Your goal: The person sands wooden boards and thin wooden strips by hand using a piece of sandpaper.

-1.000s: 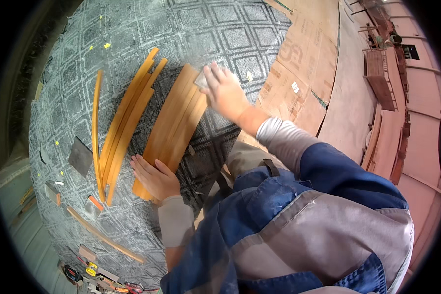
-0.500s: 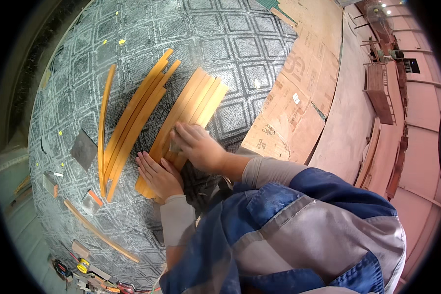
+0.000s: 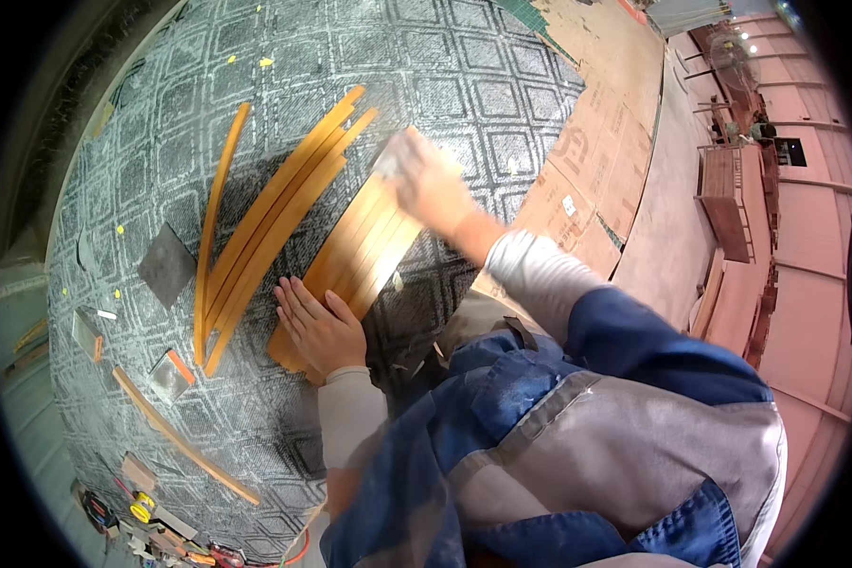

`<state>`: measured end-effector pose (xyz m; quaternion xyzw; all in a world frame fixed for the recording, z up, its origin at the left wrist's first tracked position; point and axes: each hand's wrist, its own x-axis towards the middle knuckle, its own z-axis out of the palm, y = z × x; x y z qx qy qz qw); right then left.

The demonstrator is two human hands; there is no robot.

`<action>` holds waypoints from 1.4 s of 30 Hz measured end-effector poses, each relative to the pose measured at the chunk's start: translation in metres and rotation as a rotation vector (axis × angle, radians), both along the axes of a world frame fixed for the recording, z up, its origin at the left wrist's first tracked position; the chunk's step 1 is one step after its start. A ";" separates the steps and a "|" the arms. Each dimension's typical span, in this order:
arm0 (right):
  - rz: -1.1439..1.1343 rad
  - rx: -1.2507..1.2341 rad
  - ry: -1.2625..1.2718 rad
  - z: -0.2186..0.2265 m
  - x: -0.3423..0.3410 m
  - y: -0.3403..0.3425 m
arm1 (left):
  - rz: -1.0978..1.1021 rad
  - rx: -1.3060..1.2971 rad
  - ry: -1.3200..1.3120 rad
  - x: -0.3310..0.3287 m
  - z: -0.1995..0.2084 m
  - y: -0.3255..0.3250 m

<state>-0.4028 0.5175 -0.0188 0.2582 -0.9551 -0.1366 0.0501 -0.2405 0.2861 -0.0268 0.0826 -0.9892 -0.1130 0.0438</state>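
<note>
Several light wooden slats (image 3: 355, 248) lie side by side on a grey patterned cloth (image 3: 445, 66). Across their near end my left hand (image 3: 322, 331) rests flat, its fingers stretched out on the wood. My right hand (image 3: 434, 189), smeared by motion, is at the far end of the slats. Its fingers press on a greyish sanding pad (image 3: 388, 159), which is blurred and partly covered by them. To the left of these slats lie a second group of curved wooden slats (image 3: 279, 222) and a single narrow slat (image 3: 219, 208).
A dark square sheet (image 3: 167, 267), a grey block with an orange edge (image 3: 172, 377) and a thin curved wooden strip (image 3: 182, 434) lie at the left. Tape measures (image 3: 97, 512) and small tools crowd the lower left. Flattened cardboard (image 3: 592, 156) covers the right side.
My right hand has slid away from me along the slats to their far end, with the pad under it. My left hand stays on the near end. The view has shifted slightly.
</note>
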 end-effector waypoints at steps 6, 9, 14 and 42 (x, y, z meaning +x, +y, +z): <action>0.170 -0.549 0.068 -0.003 0.063 -0.058 | 0.007 0.021 0.024 -0.005 -0.003 0.005; 0.027 -0.782 -0.270 0.035 0.092 -0.089 | 0.026 0.051 0.026 -0.003 -0.006 0.003; 0.266 -0.747 -0.194 0.034 0.022 -0.015 | 0.083 0.175 0.081 -0.003 0.002 0.003; 0.653 -0.773 -0.209 -0.008 -0.046 0.017 | 0.554 -0.331 0.115 -0.008 0.003 0.050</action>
